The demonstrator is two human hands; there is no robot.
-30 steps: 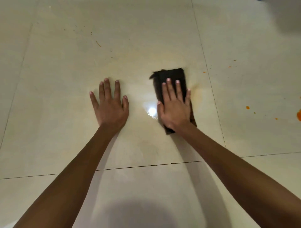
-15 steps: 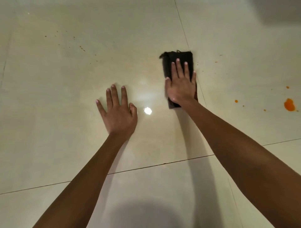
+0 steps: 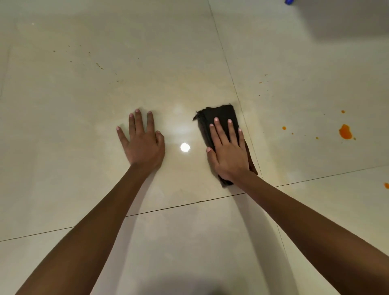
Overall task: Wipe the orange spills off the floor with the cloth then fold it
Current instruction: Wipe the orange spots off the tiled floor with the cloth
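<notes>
A dark folded cloth (image 3: 219,114) lies on the cream tiled floor (image 3: 168,63), just left of a grout line. My right hand (image 3: 228,152) presses flat on it with straight fingers and covers most of it. My left hand (image 3: 143,143) rests flat on the bare tile, a hand's width to the left of the cloth. A large orange spill (image 3: 345,132) sits to the right, with smaller drops (image 3: 284,128) around it. Fine orange specks (image 3: 100,66) dot the tile at the far left, and a few more specks (image 3: 263,79) lie beyond the cloth.
Another orange drop (image 3: 386,185) shows at the right edge. A small blue object (image 3: 288,2) peeks in at the top edge. A lamp's reflection (image 3: 185,147) glares on the tile between my hands. Grout lines cross the floor.
My right hand has slid the cloth back toward me after pushing it away. My left hand stays planted on the tile.
</notes>
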